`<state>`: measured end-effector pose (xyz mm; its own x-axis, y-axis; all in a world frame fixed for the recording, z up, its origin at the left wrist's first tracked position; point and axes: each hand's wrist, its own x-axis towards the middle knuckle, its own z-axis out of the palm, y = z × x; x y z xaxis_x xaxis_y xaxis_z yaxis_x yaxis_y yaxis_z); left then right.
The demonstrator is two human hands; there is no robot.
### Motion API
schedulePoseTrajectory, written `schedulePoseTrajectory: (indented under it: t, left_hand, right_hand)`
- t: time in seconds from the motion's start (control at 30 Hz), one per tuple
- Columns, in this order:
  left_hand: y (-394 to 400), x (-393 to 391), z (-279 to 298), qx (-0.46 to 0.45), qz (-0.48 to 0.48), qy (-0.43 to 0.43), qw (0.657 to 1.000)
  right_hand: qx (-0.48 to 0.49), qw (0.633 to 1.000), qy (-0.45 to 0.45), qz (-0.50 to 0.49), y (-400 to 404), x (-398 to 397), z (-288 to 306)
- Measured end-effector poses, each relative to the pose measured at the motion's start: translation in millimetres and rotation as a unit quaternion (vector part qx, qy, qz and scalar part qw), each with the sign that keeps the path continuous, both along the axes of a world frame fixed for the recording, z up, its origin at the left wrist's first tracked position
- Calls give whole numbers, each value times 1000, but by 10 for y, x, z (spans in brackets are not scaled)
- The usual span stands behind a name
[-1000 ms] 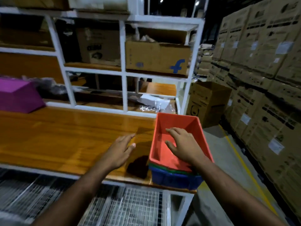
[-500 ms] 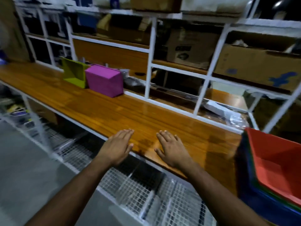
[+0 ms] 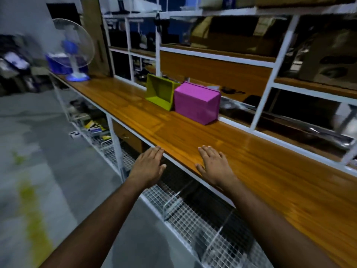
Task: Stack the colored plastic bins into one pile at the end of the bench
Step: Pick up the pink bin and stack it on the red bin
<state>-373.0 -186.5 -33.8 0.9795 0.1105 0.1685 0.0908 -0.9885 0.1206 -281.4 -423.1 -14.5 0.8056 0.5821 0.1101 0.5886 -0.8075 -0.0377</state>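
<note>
Two coloured plastic bins are in view on the long orange-brown wooden bench (image 3: 193,136). One is a magenta plastic bin (image 3: 196,102) lying tipped over with its closed faces toward the camera; the other is a lime-green plastic bin (image 3: 159,91) standing on its side, opening facing the camera. They sit just beside each other, apparently touching, at about 12 o'clock from the hands, close to the bench's rear edge against the white metal shelving frame (image 3: 270,74).

Two hands are present. The left hand (image 3: 148,167) hovers at the bench's front edge, mostly over the wire-mesh lower shelf (image 3: 193,213), fingers straight and close together, holding nothing. The right hand (image 3: 214,165) lies at 3 o'clock from the left, palm down over the bench near its front edge, fingers extended and slightly spread, holding nothing; contact with the wood cannot be confirmed.

Bare bench surface runs between the hands and the bins. One blue-and-white pedestal fan (image 3: 74,49) stands at the bench's far end, at 10 o'clock. Grey floor (image 3: 48,151) lies open at 9 o'clock.
</note>
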Motion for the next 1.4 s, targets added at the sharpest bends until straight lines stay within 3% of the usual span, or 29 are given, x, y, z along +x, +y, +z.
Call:
schedulePoseTrajectory:
  t: [0.37,0.63,0.93,1.07,1.4]
  left_hand:
    - [1682,1528,-199,45,8,23,999]
    - [2463,2706,-46,63,-34,32,997]
    - [2939,4117,-35,62,-159,-18,985]
    - [3169,4764,-92,59,-248,-28,967]
    - [3065,5643,87,31,-401,-53,914]
  right_hand:
    - [23,999,23,37,1868,1654,-363]
    - [35,999,3,4,2526,2630,-224]
    - [39,992,13,-123,2878,3345,-288]
    - [66,969,27,-236,3270,3541,-377]
    - [73,924,28,-373,3535,3636,-310]
